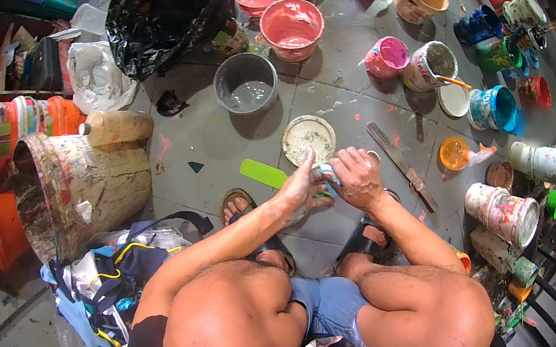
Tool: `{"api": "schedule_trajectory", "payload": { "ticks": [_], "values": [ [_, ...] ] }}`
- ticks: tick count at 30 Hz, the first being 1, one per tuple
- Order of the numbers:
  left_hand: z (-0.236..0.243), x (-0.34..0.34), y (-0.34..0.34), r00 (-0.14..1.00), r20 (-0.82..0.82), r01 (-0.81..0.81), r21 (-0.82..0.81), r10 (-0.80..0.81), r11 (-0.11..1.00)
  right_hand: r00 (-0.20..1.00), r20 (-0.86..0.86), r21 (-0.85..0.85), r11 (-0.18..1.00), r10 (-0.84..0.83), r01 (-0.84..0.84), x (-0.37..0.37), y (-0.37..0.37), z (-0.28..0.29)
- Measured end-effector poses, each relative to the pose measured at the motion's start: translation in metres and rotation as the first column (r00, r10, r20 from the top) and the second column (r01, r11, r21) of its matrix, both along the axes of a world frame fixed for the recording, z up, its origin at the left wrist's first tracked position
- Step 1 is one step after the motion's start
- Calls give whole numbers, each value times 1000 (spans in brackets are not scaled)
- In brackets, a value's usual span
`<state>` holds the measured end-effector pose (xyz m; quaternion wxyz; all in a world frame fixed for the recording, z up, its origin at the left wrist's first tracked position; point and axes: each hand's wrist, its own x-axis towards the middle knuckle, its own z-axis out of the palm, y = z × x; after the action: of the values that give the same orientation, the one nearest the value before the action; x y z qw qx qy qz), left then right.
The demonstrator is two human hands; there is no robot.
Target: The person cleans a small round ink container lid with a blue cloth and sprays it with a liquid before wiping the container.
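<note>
My left hand [303, 190] and my right hand [358, 178] meet in front of my knees, above the floor. Between them shows a small pale blue and white thing [326, 173], too hidden to name. The right fingers are curled tightly around it. My left thumb points up while the other fingers bend round towards the right hand. A flat lime-green strip [262, 174] reaches out from behind my left hand; whether that hand grips it I cannot tell. Just beyond lies a round, paint-spotted white lid [309, 141]. Farther off stands a grey tub [246, 83] with grey liquid.
A long flat stick [402, 166] lies to the right. Red paint tub [293, 29], black bag [168, 19] and several paint pots stand ahead and right, including a blue one [493, 109]. At left are a large crusted bucket [85, 187] and a cloth heap [118, 274].
</note>
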<state>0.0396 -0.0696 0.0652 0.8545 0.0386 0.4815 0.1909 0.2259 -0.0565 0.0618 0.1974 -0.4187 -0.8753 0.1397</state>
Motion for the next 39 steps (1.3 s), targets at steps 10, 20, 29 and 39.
{"api": "schedule_trajectory", "payload": {
  "ticks": [10,20,29,39],
  "values": [
    [3,-14,-4,984,3,164,353,-176,921,617,-268,-826,506,-740,248,27,11,-89],
    [9,1,21,959,279,-110,218,46,970,859,-32,-441,778,-511,447,-31,27,27],
    [9,5,20,997,10,66,498,-82,865,877,3,-423,794,-481,437,-31,34,2],
    [19,8,75,849,474,-324,114,235,939,858,-287,-493,834,-426,249,-7,42,25]
  ]
}}
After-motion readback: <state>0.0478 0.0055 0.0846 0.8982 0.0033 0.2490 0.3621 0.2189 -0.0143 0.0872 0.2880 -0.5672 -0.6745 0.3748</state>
